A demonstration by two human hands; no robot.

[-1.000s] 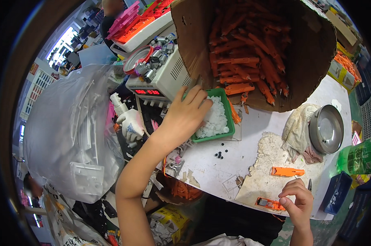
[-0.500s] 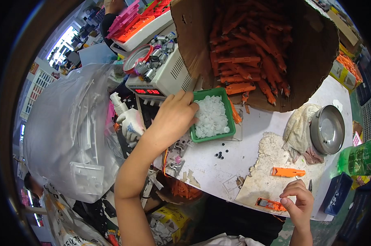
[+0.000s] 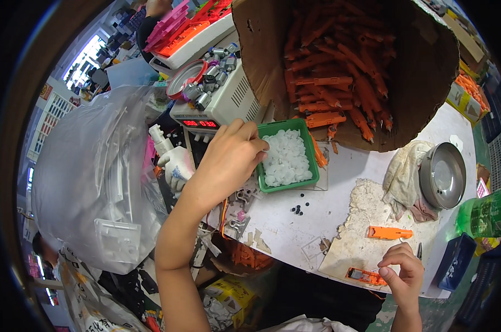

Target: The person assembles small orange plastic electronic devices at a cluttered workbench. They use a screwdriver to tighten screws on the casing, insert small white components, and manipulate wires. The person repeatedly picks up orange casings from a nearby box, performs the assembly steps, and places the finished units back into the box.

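At the left rim of a green tray (image 3: 316, 176), my left hand (image 3: 235, 157) has its thumb and fingers pinched together; what they hold, if anything, is too small to make out. Translucent white plastic pieces (image 3: 286, 157) fill that tray. My right hand (image 3: 404, 271), at the lower right, pinches a thin whitish stick (image 3: 376, 269) between thumb and finger. Its tip is over an open orange plastic housing (image 3: 366, 276) with dark and metallic parts inside, lying on the worn board. A second orange housing (image 3: 390, 232) lies just beyond.
A large cardboard box (image 3: 427, 77) of orange housings stands at the back. To the left are a power supply (image 3: 206, 119) with small motors on top and a big plastic bag (image 3: 90, 182). A metal bowl (image 3: 444, 176), a rag (image 3: 403, 177) and a blue bin (image 3: 455, 260) are right.
My left hand has shifted slightly left, its fingertips drawing toward the tray's rim. The right hand stays over the housing.
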